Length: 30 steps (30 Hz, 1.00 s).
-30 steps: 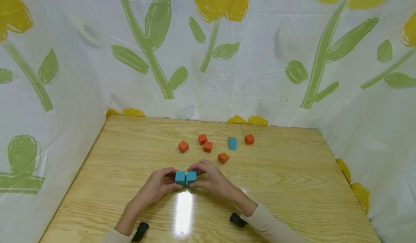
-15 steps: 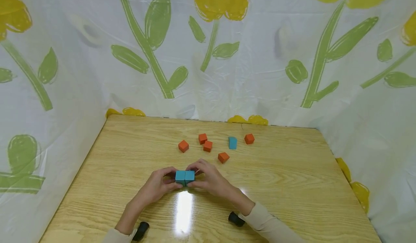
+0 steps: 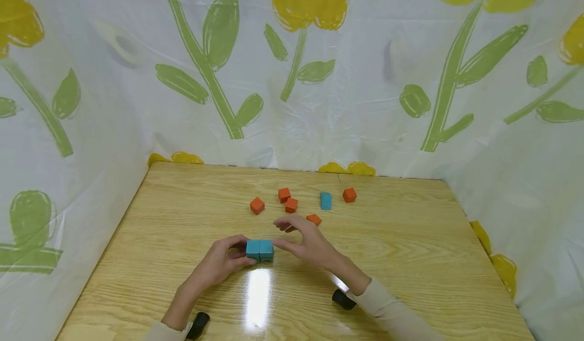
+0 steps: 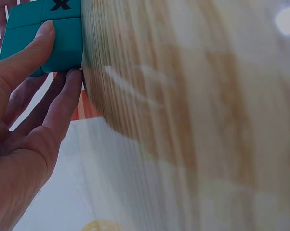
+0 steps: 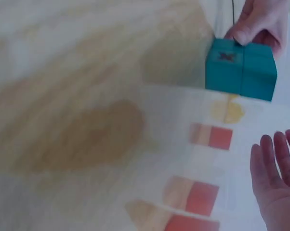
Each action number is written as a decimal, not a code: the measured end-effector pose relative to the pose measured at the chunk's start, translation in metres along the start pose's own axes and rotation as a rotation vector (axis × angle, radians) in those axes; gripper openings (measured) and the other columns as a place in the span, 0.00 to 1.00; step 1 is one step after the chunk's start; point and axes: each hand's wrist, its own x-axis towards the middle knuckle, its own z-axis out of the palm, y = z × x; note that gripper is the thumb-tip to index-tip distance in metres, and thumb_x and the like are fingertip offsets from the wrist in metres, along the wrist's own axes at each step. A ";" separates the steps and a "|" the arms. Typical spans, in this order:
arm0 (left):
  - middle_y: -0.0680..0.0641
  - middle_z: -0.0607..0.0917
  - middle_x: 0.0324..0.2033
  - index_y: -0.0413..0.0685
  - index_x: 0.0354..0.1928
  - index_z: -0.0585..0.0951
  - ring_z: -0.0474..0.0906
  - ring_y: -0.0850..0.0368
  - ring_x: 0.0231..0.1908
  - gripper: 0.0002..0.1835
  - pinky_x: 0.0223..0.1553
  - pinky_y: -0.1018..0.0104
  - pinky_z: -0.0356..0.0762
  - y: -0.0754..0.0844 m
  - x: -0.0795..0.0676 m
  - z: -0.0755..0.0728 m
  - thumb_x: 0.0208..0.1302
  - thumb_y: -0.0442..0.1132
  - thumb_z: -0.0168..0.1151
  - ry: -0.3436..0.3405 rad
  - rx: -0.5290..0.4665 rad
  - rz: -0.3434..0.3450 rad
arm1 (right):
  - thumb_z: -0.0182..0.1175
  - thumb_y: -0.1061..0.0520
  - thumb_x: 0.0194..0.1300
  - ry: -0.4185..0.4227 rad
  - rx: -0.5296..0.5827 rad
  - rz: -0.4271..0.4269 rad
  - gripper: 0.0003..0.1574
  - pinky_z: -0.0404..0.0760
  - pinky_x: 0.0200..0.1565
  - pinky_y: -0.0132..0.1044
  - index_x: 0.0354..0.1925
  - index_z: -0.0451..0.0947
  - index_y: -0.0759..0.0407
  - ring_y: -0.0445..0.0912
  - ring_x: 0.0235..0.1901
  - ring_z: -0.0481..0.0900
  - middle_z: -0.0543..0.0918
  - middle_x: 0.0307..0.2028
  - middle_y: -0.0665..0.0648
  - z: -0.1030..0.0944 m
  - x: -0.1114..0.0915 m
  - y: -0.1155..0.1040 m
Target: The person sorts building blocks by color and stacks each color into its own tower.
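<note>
Several blue blocks stand pressed together, stacked in two columns on the wooden table. One lower block, seen in the left wrist view, carries a black X mark. My left hand grips the left column, its thumb on the near face and its fingers behind. Just right of the stack is my right hand, fingers loosely bent and holding nothing. In the right wrist view the same blue stack sits apart from the spread fingers.
Behind the hands lie several loose red cubes, among them one at the left and one at the far right. A single blue block lies between them. A flower-printed white cloth encloses the wooden table.
The gap between the two upper blue blocks closed as the right one slid left. My right hand then let go and drew back to the right. My left hand kept its place.
</note>
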 end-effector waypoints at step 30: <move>0.41 0.84 0.48 0.39 0.49 0.83 0.82 0.42 0.52 0.15 0.52 0.65 0.83 0.002 0.000 0.000 0.61 0.30 0.73 0.005 -0.019 -0.030 | 0.71 0.60 0.67 0.378 -0.275 0.172 0.18 0.85 0.44 0.55 0.51 0.81 0.67 0.60 0.41 0.83 0.84 0.45 0.69 -0.063 0.002 0.055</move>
